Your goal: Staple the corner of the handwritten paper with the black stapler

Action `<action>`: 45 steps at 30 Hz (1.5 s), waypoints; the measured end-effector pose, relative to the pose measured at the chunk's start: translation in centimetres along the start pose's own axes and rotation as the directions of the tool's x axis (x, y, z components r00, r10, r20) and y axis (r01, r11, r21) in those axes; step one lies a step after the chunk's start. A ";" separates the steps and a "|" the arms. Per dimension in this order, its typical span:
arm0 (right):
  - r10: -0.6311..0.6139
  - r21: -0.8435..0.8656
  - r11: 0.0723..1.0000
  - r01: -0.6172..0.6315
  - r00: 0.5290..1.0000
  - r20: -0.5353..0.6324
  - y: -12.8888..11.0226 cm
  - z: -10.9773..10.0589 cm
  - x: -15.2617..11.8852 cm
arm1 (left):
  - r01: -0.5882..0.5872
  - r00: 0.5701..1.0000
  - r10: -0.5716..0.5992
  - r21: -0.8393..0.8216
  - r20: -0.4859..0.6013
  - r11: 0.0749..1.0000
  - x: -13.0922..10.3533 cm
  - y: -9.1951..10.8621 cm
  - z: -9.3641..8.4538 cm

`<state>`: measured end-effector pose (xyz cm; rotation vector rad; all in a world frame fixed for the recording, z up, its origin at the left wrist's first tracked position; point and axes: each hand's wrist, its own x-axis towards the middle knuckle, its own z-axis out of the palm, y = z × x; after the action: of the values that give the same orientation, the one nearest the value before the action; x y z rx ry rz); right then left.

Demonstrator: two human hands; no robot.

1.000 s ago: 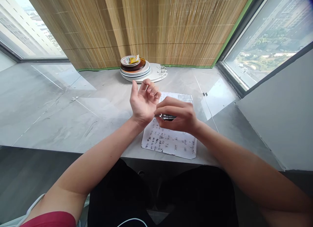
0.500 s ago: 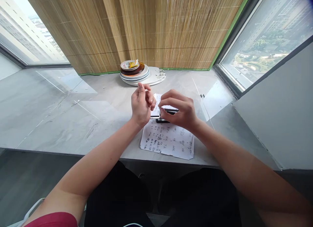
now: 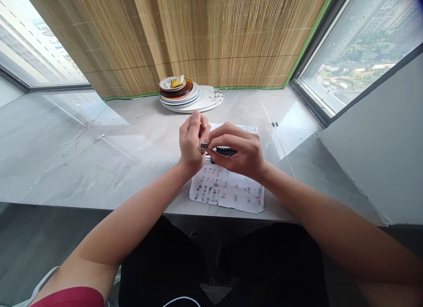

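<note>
1. The right hand has its thumb and fingertips close together, and they pinch a small metal piece.
2. This metal piece points to the left hand, and its end is at the curled fingers of that hand. I cannot tell if the left fingers hold something; its thumb points up.
3. A black thing shows between the fingers of the right hand. I cannot tell if it is one thing with the metal piece.
4. Under the hands, a white paper lies on the grey counter. Rows of handwriting in dark ink cover its near part, and small dense lines are at its far right corner. All this writing is too small to read.
5. Farther, a stack of plates stands on the counter. A yellow packet lies on the top plate; its label is not readable.
6. Behind the plates hangs a bamboo curtain, between two windows.
</note>
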<state>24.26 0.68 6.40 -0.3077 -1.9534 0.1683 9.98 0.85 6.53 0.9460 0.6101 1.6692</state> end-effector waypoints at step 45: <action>0.041 0.127 0.991 -0.044 0.999 0.025 -0.3 0.2 -0.3 | 0.050 0.994 -0.045 0.046 -0.100 0.998 -0.6 -0.1 0.6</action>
<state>24.13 0.31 6.08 -0.2645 -1.9493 0.3249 10.57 0.28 6.63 0.8808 0.7373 1.6730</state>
